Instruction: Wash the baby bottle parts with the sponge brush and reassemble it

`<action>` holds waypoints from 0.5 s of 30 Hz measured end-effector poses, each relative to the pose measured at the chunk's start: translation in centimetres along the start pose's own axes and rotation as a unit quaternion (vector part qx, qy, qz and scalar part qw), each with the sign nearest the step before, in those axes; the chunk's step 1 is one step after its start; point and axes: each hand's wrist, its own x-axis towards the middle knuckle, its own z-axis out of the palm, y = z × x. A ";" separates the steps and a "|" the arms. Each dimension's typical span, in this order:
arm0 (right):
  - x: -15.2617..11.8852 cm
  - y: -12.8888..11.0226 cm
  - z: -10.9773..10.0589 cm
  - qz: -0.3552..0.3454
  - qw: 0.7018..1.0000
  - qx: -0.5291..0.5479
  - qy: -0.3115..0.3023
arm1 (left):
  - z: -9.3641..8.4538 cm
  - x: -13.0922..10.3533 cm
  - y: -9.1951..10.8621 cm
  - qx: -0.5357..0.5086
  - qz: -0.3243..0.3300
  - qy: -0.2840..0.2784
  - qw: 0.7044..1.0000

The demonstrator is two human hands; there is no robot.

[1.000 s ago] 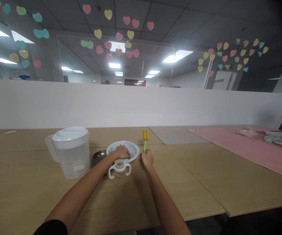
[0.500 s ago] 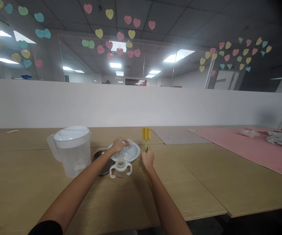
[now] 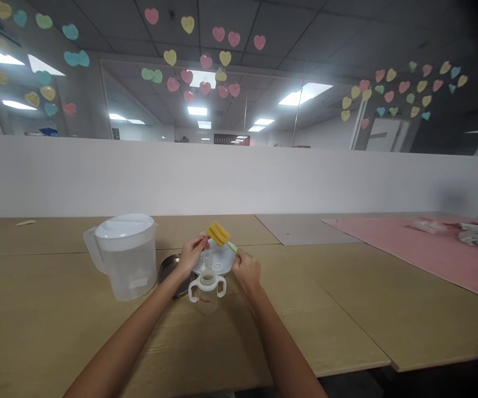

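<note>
My right hand (image 3: 247, 271) is closed around the green handle of a sponge bottle brush (image 3: 218, 234), its yellow head tilted up to the left. Fingers pinched, my left hand (image 3: 192, 255) is beside the sponge head, on a small translucent piece that the fingers and sponge mostly hide. Below both hands is a white plate (image 3: 225, 264) with small clear and white parts on it. In front of the plate, a clear baby bottle (image 3: 208, 298) with two white handles stands upright and uncapped. Behind my left forearm lies a round metal dish (image 3: 168, 272), partly covered.
A large translucent pitcher (image 3: 126, 260) with a white lid stands on the left. To the right, a pink cloth (image 3: 404, 254) carries a plastic bag and a pale patterned item. A grey sheet (image 3: 305, 232) lies at the back, before the white wall (image 3: 239, 177).
My right hand has tipped the brush from upright over to the left, bringing its sponge head to my left hand. My left hand has drawn back slightly to the left from over the plate.
</note>
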 end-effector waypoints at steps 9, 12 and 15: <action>0.4 0.3 0.5 0.007 0.998 -0.050 -0.047 | -0.3 -2.1 -1.1 0.110 0.059 0.053 0.991; 0.6 0.5 0.6 0.015 0.997 -0.062 -0.049 | -0.2 -2.5 -0.6 0.124 0.070 0.052 0.988; 0.5 0.5 0.7 0.005 0.998 -0.057 -0.035 | -0.3 -2.7 -0.4 0.116 0.070 0.061 0.989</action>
